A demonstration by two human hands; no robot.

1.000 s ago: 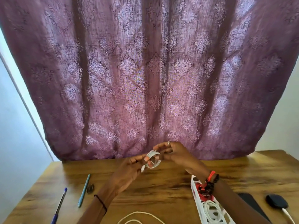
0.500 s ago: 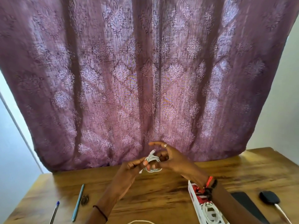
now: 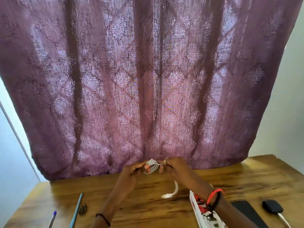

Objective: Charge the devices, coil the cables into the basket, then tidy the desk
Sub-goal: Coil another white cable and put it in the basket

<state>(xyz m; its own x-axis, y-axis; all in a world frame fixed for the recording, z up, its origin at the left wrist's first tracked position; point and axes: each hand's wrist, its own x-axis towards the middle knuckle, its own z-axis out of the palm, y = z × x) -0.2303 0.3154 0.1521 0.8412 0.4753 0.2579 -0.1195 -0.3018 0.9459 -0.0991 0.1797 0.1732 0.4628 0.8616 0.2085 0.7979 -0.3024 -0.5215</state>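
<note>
My left hand [image 3: 134, 169] and my right hand [image 3: 174, 167] meet above the far part of the wooden desk [image 3: 148, 204], both gripping a small coil of white cable [image 3: 152, 166]. A loose, blurred end of the cable [image 3: 171, 192] dangles below my right hand. The white basket [image 3: 195, 206] lies under my right forearm at the lower right, with red and white items inside. A black phone [image 3: 246, 211] and a dark round device [image 3: 272, 208] with a white cord attached lie to the right of it.
A teal pen [image 3: 77, 209], a blue-capped pen [image 3: 52, 218] and a small dark object [image 3: 83, 209] lie at the desk's left. A purple patterned curtain [image 3: 148, 79] hangs right behind the desk's far edge.
The view has tilted upward. My hands have drawn closer over the coil, and a free cable end now swings under my right hand. The loose cable loop near the front edge has left the view.
</note>
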